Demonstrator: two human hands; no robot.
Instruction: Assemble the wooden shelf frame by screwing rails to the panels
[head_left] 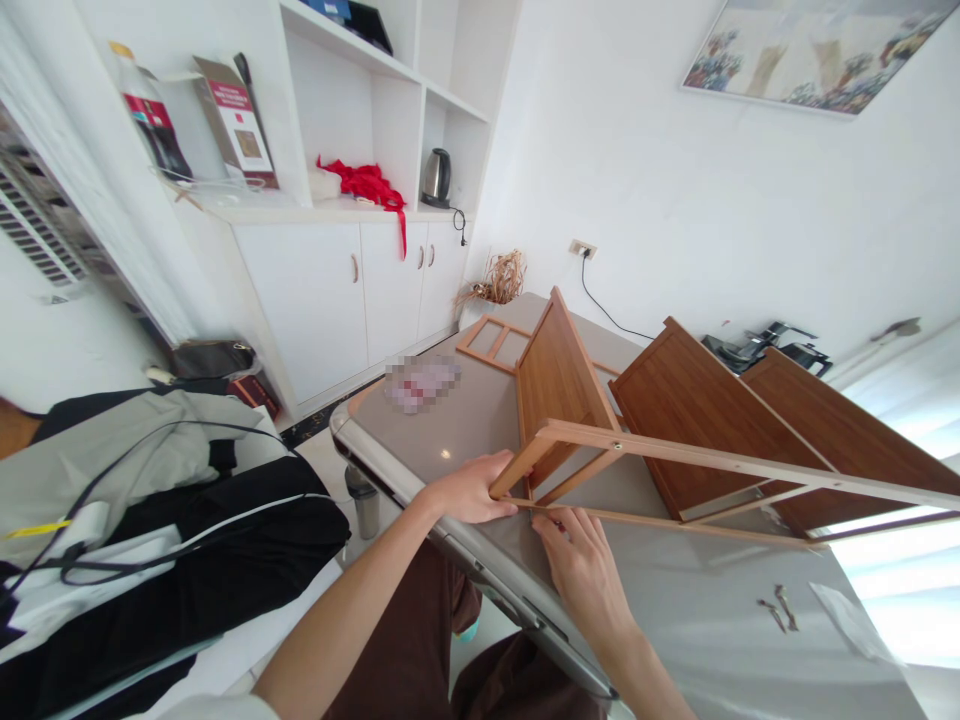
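A wooden shelf rack (720,450) lies on its side on the grey table (472,420), its brown boards standing upright between light wood rails. My left hand (476,490) is closed around the near end of its frame, with the thumb along the lower rail. Beside it, my right hand (581,555) pinches at the same lower rail, close to where the first board (566,375) meets it. Something small and dark shows at the right fingertips, too small to name. The left fingers are partly hidden behind the frame.
On the table's right lie small metal pieces (780,608) and a clear plastic bag (851,620). A wooden frame piece (495,340) and dark appliances (769,345) sit toward the back. Clothes and cables (187,510) are heaped at left, near a white cabinet (307,300).
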